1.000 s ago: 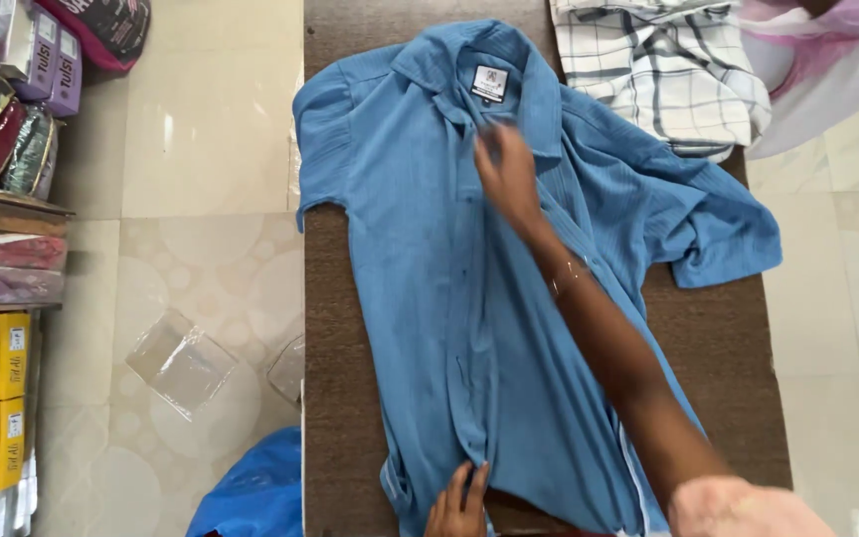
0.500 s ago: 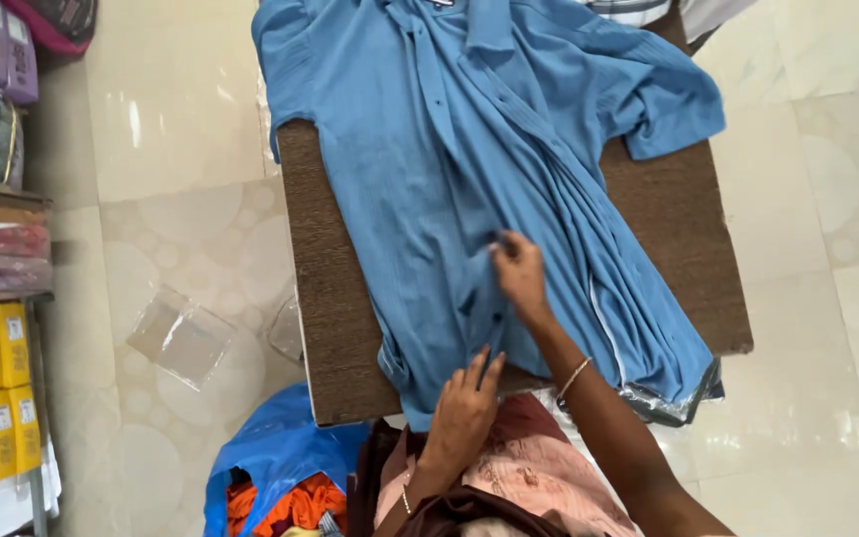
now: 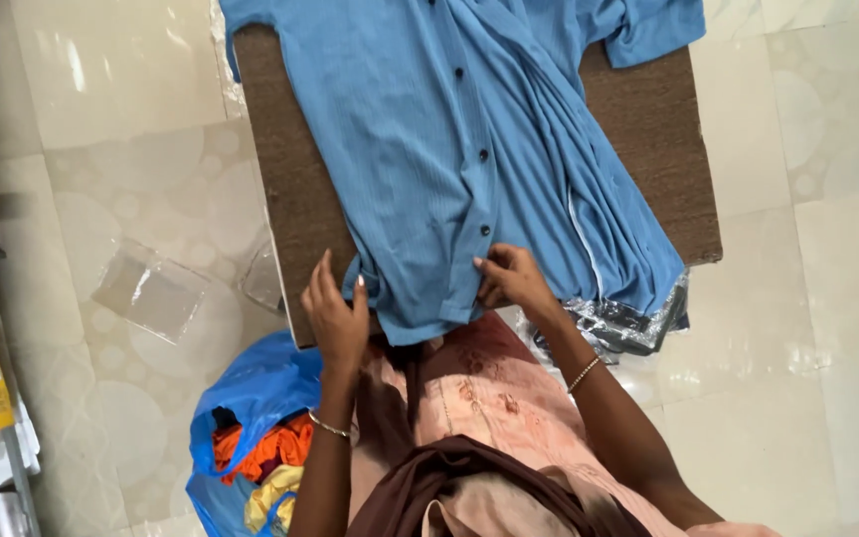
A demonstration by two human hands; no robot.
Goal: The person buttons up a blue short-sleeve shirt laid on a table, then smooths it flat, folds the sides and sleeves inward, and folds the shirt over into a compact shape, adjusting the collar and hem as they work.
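While the blue ribbed button-front shirt [image 3: 459,149] lies spread face up on the brown rectangular table [image 3: 648,119], its hem hanging just over the near edge, both hands work at that lower end. The right hand [image 3: 511,280] rests on the shirt beside the lowest dark button, fingers curled and pinching the cloth at the front placket. The left hand [image 3: 338,316] is at the shirt's lower left corner with fingers straight and loose, touching the hem's edge without closing on it. A crumpled clear plastic bag [image 3: 628,323] peeks out from under the shirt's right side at the table edge. On the pale tiled floor [image 3: 827,298] to the left sit a blue plastic bag [image 3: 251,388] of orange and yellow clothes and a flat transparent sleeve [image 3: 151,290].
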